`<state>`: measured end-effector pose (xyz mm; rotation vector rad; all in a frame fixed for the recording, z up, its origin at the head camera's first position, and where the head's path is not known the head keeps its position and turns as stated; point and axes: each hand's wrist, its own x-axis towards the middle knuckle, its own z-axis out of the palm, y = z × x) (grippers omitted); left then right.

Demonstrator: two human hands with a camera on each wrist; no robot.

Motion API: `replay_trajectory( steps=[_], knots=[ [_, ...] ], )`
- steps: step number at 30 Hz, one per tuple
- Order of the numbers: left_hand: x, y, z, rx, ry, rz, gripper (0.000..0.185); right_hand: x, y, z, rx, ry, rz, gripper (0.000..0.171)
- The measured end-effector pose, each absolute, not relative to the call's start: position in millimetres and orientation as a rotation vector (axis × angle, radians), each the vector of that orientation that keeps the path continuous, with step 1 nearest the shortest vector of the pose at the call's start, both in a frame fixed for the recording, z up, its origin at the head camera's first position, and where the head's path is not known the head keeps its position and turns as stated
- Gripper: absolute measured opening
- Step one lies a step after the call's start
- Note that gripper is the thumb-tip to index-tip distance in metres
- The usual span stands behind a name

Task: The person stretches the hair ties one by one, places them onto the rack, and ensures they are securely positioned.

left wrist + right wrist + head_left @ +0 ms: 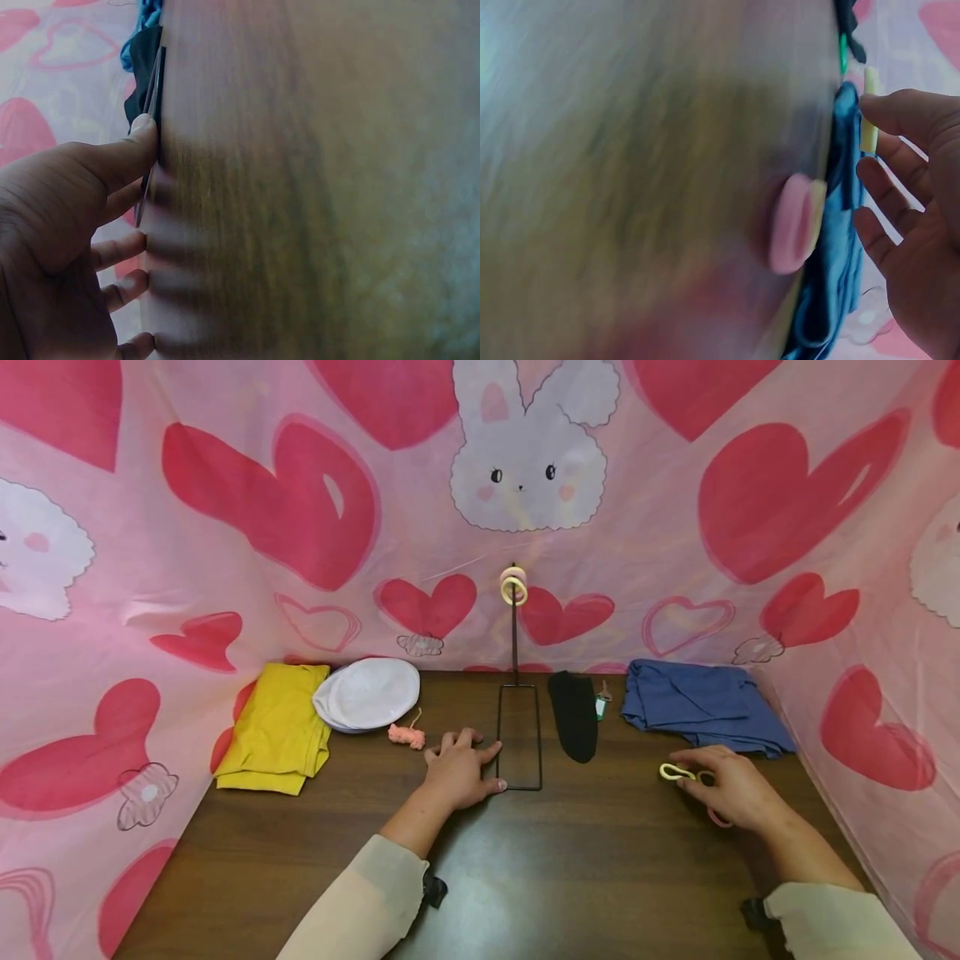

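Near the middle of the desk (525,868), your left hand (459,770) lies flat with fingers spread and relaxed, grasping nothing; its thumb tip presses on the front left corner of the wire stand base (519,739), as the left wrist view also shows. From the far end of that rectangular base the stand's post (514,635) rises upright, and two rings (513,587), one pink and one yellow, hang at its top.

Toward the desk's right edge, your right hand (731,787) pinches a yellow ring (675,772) between thumb and fingertips. A pink ring (718,817) lies on the desk just under the hand's near side; whether the hand touches it cannot be told. The right wrist view is blurred but shows both ring colours beside the fingers.

Along the far edge, from the left corner to the right, lie a folded yellow cloth (277,728), a white cap (367,693), a small pink knitted piece (407,737), a black sock (574,714) and a folded blue cloth (701,706).
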<state>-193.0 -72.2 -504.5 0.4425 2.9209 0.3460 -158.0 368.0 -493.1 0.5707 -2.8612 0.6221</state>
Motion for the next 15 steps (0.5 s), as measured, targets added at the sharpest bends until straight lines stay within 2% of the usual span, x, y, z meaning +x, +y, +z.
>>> replay_trajectory(
  steps=[15],
  knots=[
    [-192.4,-71.5,-503.3,0.429,2.919,0.349,0.072,-165.9,312.4,-459.4,0.764,-2.601,0.668,0.036]
  ],
)
